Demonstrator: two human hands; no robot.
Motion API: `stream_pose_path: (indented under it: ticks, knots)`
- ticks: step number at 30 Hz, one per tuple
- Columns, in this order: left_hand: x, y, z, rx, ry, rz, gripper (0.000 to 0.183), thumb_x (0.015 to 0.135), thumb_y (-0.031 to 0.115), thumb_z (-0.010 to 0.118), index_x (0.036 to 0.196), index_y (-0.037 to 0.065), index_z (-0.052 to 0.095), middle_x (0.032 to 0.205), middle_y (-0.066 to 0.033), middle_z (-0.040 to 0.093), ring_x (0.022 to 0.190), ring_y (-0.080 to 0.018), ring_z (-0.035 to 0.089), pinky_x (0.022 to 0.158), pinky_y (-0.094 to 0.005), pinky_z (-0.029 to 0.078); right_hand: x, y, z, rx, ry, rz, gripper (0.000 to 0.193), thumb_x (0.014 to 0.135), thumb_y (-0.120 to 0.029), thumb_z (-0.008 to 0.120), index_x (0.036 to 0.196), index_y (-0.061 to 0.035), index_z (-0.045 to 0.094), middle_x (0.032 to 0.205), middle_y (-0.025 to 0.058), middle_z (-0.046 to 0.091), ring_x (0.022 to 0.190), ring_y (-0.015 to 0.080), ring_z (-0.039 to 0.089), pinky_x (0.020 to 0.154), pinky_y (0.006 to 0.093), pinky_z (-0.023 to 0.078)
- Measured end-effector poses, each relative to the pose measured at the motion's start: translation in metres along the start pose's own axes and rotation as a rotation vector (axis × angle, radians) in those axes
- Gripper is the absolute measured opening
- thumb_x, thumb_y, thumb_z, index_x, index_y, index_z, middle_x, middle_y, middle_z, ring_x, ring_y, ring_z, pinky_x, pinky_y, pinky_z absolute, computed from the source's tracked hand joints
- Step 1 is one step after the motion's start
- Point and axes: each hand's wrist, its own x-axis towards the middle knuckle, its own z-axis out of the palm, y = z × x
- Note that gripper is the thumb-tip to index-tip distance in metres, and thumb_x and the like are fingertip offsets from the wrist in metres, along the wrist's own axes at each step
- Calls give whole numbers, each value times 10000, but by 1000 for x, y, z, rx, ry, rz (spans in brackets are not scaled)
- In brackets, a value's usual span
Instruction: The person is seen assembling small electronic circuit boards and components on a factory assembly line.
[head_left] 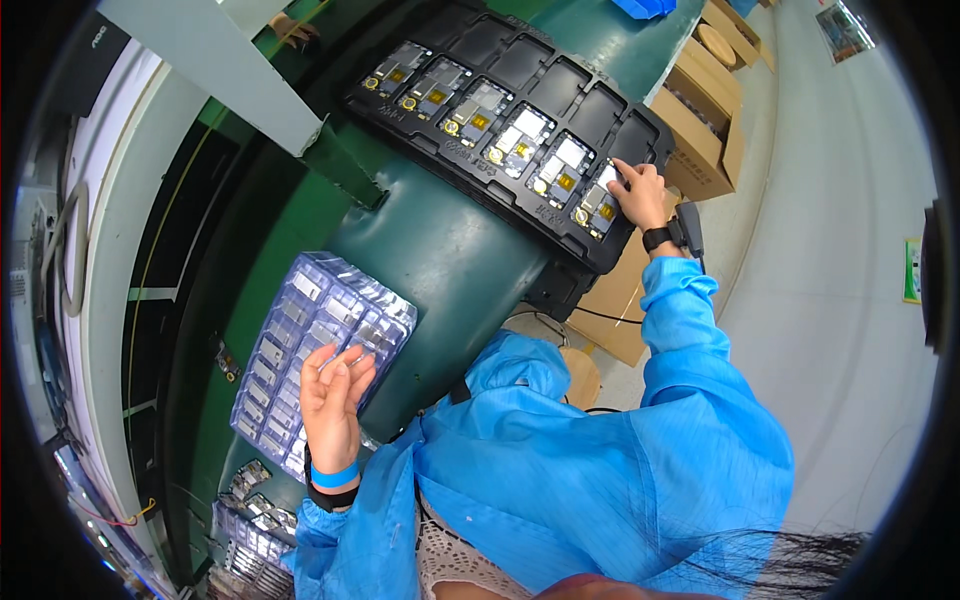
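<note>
My left hand [336,408] is over the near edge of a clear plastic tray [250,400] with rows of small silvery metal pieces. Its fingers are curled with the thumb against them; whatever they pinch is too small to make out. My right hand [643,196] reaches to the right end of a black tray [500,205]. There, its thumb and index finger are apart, touching the end circuit board [597,212] near its pale upper part. Several similar boards, such as the circuit board [515,142], lie in a row in the tray's pockets.
Both trays rest on a green work surface [440,235]. A grey metal post [225,65] rises left of the black tray. More boards [262,505] lie at the lower left. Cardboard boxes [700,120] stand at the right, and another person's hand [290,30] shows at the top left.
</note>
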Motion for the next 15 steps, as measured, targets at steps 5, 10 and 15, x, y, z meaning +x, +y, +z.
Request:
stream_pose_path:
  ticks: [5, 10, 15]
  knots:
    - [3, -3, -14, -27, 25, -5, 262, 891, 74, 466, 1139, 32, 396, 1071, -183, 546, 937, -227, 580, 830, -320, 484, -12, 16, 38, -67, 135, 45, 387, 833, -290, 513, 1218, -305, 473, 1373, 138, 272, 1273, 384, 181, 943, 588, 196]
    - [9, -6, -22, -19, 54, -32, 255, 891, 74, 466, 1132, 34, 395, 1047, -173, 551, 918, -221, 585, 814, -316, 491, 4, 35, 33, 266, 106, 65, 306, 844, -264, 494, 1142, -330, 513, 1372, 89, 290, 1305, 360, 127, 983, 585, 112]
    - [11, -7, -20, 2, 50, -56, 249, 890, 71, 465, 1128, 33, 399, 1049, -174, 551, 913, -218, 585, 809, -314, 493, 9, 34, 30, 295, 119, 71, 288, 823, -219, 528, 1103, -280, 551, 1338, 77, 347, 1291, 334, 180, 1027, 493, 145]
